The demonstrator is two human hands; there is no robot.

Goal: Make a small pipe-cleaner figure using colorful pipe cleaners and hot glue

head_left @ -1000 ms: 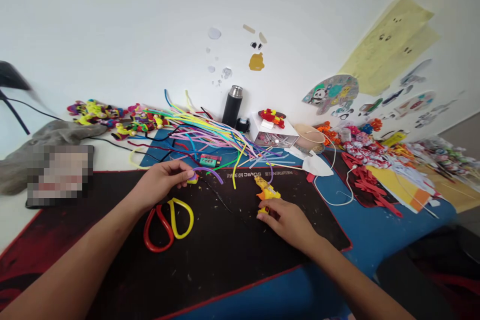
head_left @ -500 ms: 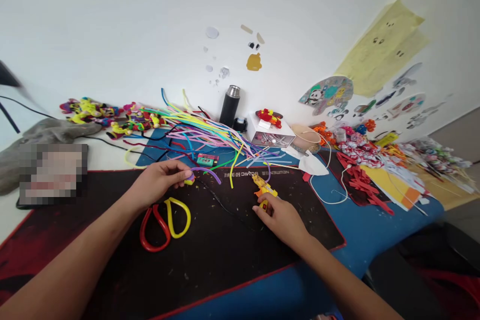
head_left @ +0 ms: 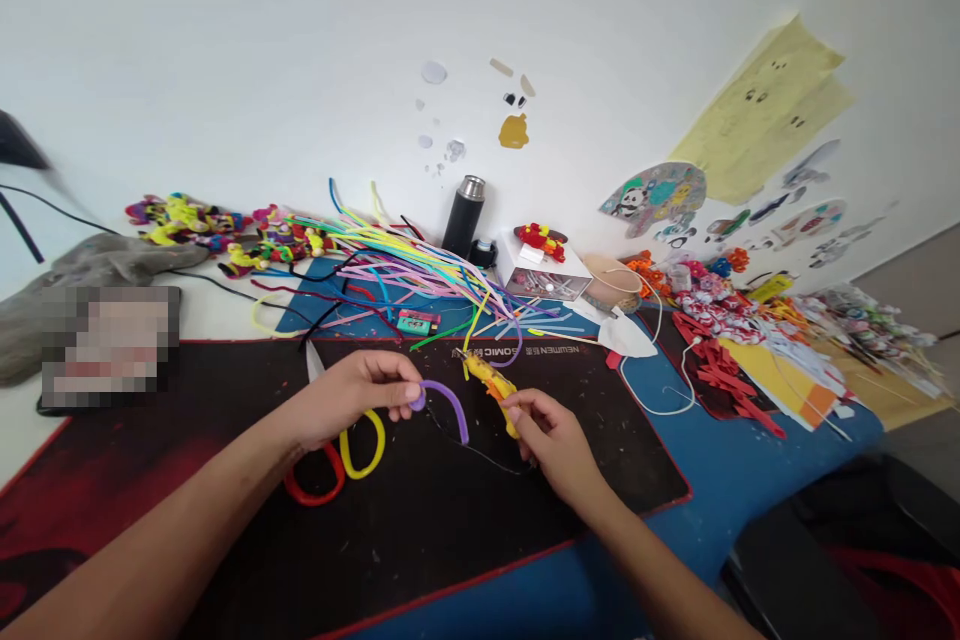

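Observation:
My left hand (head_left: 367,395) pinches a purple pipe cleaner (head_left: 452,407) at its curled end, and the free end bends down to the right. My right hand (head_left: 555,440) is closed round a small yellow and orange hot glue gun (head_left: 493,382), its nozzle pointing up and left. A thin black cord (head_left: 480,453) trails over the dark desk mat (head_left: 450,540) between the hands. Partly under my left wrist lie scissors (head_left: 362,468) with one red and one yellow handle; a blade tip shows above the wrist.
Behind the hands lies a heap of colourful pipe cleaners (head_left: 405,265), with a black thermos (head_left: 463,218) and a white box (head_left: 551,270) by the wall. A phone-like tablet (head_left: 112,345) is at the left. Red strips (head_left: 724,375) and wrapped lollipops (head_left: 727,305) lie at the right.
My left hand has moved right and slightly down with the purple pipe cleaner, which now hangs more downward. The glue gun has shifted left, closer to it. A scissor blade has come into view.

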